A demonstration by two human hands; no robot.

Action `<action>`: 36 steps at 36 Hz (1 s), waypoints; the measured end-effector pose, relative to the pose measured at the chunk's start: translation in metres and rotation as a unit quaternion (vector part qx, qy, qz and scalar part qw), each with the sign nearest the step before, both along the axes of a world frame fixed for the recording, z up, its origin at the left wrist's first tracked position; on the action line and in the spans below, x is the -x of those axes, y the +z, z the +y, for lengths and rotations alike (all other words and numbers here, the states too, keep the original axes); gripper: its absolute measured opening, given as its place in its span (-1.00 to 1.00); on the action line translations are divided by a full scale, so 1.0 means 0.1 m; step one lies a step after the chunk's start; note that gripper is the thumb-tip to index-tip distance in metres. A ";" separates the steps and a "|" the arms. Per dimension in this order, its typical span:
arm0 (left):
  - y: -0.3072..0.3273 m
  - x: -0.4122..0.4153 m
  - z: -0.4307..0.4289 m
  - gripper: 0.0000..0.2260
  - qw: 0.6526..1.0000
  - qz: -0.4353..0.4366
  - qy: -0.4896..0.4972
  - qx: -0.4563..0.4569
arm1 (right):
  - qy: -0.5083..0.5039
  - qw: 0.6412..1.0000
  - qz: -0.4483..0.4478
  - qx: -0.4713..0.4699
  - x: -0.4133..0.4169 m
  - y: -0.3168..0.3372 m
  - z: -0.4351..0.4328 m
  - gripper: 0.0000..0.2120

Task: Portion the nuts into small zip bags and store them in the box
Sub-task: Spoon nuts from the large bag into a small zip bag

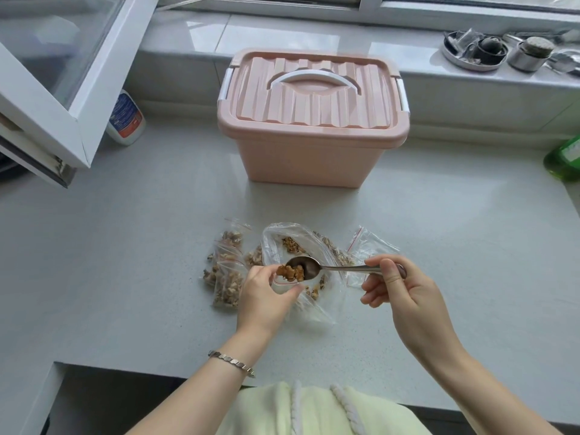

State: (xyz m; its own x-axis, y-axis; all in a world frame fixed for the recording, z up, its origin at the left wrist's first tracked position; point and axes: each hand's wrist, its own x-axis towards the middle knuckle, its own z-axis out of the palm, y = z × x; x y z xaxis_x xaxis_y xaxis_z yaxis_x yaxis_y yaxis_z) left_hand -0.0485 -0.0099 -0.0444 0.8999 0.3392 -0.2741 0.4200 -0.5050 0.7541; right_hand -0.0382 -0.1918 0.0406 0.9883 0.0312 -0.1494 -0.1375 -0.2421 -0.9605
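Far left on my counter (pixel 125 246): white bottle (pixel 125 119) under the open window sash (pixel 106 76). Right edge: green bottle (pixel 563 161). Sill (pixel 314 32) behind: metal dishes (pixel 474 51).

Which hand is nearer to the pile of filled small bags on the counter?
Left. The left hand, pinching an open small bag, is just beside the filled small bags; the right hand holds the spoon farther right.

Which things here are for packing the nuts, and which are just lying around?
For the job: spoon, nuts, big bag, held small bag, filled small bags, empty bags, pink box.
Just lying about: white bottle, green bottle, metal dishes.
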 end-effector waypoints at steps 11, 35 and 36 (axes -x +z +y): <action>-0.09 -0.08 -0.03 -0.54 0.999 0.031 -0.021 -0.022 | 0.001 1.000 -0.008 0.028 -0.01 -0.09 -0.04 -0.73; -0.15 0.15 0.09 -0.52 1.000 -0.018 -0.016 -0.017 | 0.045 0.989 -0.111 0.091 -0.05 -0.39 -0.10 -0.86; -0.16 0.17 0.09 -0.52 1.000 -0.020 -0.013 -0.017 | 0.038 0.990 -0.098 0.099 -0.04 -0.46 -0.09 -0.85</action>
State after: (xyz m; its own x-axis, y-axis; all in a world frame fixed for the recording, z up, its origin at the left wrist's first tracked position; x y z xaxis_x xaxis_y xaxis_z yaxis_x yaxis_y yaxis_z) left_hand -0.0654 -0.0008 -0.0600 0.9183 0.3247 -0.2264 0.3766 -0.5405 0.7524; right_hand -0.0342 -0.2007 -0.0050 0.9949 0.0953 0.0341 0.0722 -0.4311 -0.8994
